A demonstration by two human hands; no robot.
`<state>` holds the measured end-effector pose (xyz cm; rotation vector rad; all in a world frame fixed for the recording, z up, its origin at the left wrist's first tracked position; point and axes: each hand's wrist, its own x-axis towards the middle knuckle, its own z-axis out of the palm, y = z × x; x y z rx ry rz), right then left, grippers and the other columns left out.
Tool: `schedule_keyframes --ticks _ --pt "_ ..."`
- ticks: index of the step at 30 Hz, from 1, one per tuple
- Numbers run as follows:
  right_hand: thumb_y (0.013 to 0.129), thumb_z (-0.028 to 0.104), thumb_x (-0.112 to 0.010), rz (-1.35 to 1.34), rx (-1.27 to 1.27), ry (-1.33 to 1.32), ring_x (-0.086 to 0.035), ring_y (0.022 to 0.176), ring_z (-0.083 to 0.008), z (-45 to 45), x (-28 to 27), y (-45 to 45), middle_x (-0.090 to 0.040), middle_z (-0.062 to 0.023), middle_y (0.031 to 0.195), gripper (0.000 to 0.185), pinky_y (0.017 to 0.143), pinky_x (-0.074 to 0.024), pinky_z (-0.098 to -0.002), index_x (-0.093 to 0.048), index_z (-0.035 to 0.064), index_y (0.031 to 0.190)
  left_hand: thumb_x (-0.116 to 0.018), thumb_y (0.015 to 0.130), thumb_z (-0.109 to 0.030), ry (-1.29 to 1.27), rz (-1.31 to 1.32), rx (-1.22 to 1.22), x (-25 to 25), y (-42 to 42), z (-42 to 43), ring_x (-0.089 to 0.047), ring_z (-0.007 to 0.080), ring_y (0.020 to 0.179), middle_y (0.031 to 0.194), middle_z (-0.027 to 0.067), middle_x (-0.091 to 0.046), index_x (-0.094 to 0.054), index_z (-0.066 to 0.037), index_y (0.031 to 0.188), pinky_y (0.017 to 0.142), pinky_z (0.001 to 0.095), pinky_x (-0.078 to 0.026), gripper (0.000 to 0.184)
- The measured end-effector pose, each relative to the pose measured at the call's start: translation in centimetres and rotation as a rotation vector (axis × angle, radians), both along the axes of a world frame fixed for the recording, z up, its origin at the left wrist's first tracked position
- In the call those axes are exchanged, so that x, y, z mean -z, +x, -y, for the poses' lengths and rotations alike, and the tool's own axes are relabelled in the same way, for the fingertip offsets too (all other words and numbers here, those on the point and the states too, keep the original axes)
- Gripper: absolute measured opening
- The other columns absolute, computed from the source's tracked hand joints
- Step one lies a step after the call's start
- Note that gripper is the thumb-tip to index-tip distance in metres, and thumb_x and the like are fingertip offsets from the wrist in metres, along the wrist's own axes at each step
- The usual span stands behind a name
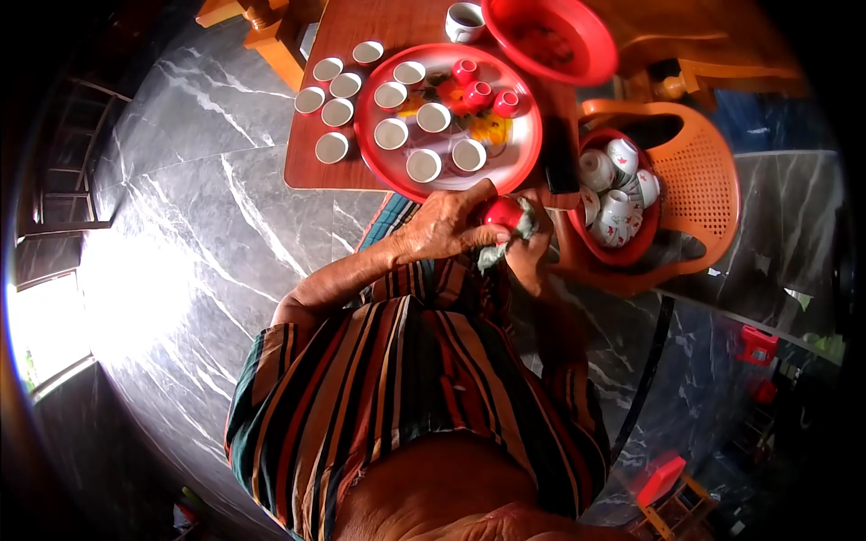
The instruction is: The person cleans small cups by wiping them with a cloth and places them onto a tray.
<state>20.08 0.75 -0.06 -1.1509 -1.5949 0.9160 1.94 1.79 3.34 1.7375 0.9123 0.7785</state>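
Just below the front rim of a round red tray [368,158], my left hand [444,224] holds a small red cup [503,214] between thumb and fingers. My right hand [530,251] presses a greenish cloth [493,256] against the cup's right side. On the tray stand several upright cups with pale insides [391,133] and three red cups [478,94] with their red outsides showing. More upright cups [331,147] stand on the wooden table left of the tray.
A white mug [465,23] and a red basin [577,41] are at the table's back. A dark flat object [559,158] lies on its right edge. On an orange chair [704,171], a red bowl [612,255] holds several patterned white cups [617,216].
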Motion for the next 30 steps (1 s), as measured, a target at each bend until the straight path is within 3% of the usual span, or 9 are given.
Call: schedule_keyframes --ticks 3,5,8,13,14,17,21,27,30 --pt "0.085 0.009 -0.054 -0.302 -0.077 -0.325 -0.063 0.081 -0.0203 0.4 0.6 -0.1 -0.064 -0.0079 0.089 0.015 0.069 -0.0492 -0.0319 -0.059 0.0014 0.098 -0.072 0.078 -0.029 0.315 -0.168 -0.002 -0.1 -0.1 -0.1 -0.058 0.0296 0.082 0.097 0.0131 -0.058 -0.05 -0.004 0.117 0.071 0.0366 -0.048 0.051" --pt "0.089 0.012 -0.051 -1.089 -0.323 -0.788 -0.062 0.083 -0.0153 1.0 -2.6 -1.1 -0.063 -0.0032 0.092 0.019 0.067 -0.0495 -0.0283 -0.057 0.0031 0.105 -0.075 0.071 -0.023 0.521 -0.207 0.015 0.4 -0.1 0.1 -0.053 0.0328 0.097 0.105 0.0151 -0.053 -0.049 -0.004 0.121 0.079 0.0424 -0.046 0.059" --pt "0.088 0.012 -0.054 -1.112 -0.045 -0.959 -0.061 0.081 -0.0145 1.7 -2.7 -1.3 -0.062 -0.0024 0.09 0.021 0.063 -0.0492 -0.026 -0.056 0.0043 0.108 -0.075 0.072 -0.024 0.63 -0.244 -0.003 1.4 0.1 0.5 -0.052 0.0334 0.098 0.107 0.0158 -0.053 -0.049 -0.003 0.12 0.08 0.0415 -0.047 0.058" --pt "0.076 -0.001 -0.061 0.149 -0.012 0.006 -0.061 0.076 -0.0194 0.9 -0.7 0.6 -0.062 -0.0115 0.084 0.032 0.071 -0.0495 -0.034 -0.053 -0.0006 0.108 -0.065 0.087 -0.03 -0.257 0.22 -0.043 2.7 -0.4 1.1 -0.057 0.0157 0.079 0.094 0.0104 -0.055 -0.044 0.0 0.114 0.069 0.0309 -0.048 0.045" --pt "0.073 0.003 -0.065 0.174 -0.01 0.221 -0.06 0.079 -0.0256 0.7 -1.1 0.5 -0.059 -0.0154 0.087 0.038 0.07 -0.049 -0.0363 -0.053 0.0009 0.109 -0.061 0.086 -0.047 -0.333 0.26 -0.026 3.2 -0.4 0.8 -0.052 0.0156 0.074 0.086 0.0103 -0.053 -0.044 0.005 0.112 0.064 0.0306 -0.046 0.06" --pt "0.07 0.008 -0.068 0.49 -0.144 0.527 -0.058 0.085 -0.0313 0.8 -2.4 0.9 -0.057 -0.0168 0.098 0.045 0.073 -0.0489 -0.0395 -0.052 0.0023 0.111 -0.058 0.088 -0.046 -0.543 0.235 0.137 1.6 -0.8 0.6 -0.051 0.0147 0.073 0.084 0.0086 -0.051 -0.044 0.004 0.114 0.062 0.0299 -0.045 0.058" --pt "0.071 0.011 -0.069 0.46 -0.236 0.79 -0.057 0.092 -0.033 0.0 -2.0 0.8 -0.052 -0.0169 0.108 0.049 0.075 -0.0482 -0.0414 -0.052 0.0039 0.117 -0.057 0.09 -0.042 -0.028 0.315 0.081 2.1 -0.1 1.0 -0.059 0.0202 0.085 0.105 0.0114 -0.058 -0.044 0.005 0.119 0.076 0.0354 -0.048 0.056" --pt "0.075 0.004 -0.068 -0.071 0.027 0.067 -0.062 0.087 -0.022 1.0 0.8 -1.8 -0.062 -0.0119 0.096 0.035 0.076 -0.0486 -0.0324 -0.055 0.0028 0.107 -0.064 0.085 -0.038 -0.032 -0.016 -0.043 -1.2 -1.3 1.0 -0.06 0.0381 0.088 0.09 0.0208 -0.063 -0.051 -0.002 0.11 0.072 0.0411 -0.048 0.046" --pt "0.083 0.013 -0.064 -0.609 -0.267 -0.393 -0.056 0.079 -0.0116 0.8 2.0 -1.6 -0.058 -0.002 0.087 0.023 0.07 -0.0458 -0.0251 -0.053 0.0036 0.101 -0.072 0.076 -0.031 0.449 -0.342 0.028 -1.0 -1.7 0.5 -0.06 0.0333 0.085 0.093 0.0152 -0.059 -0.05 -0.001 0.114 0.076 0.0397 -0.049 0.053"
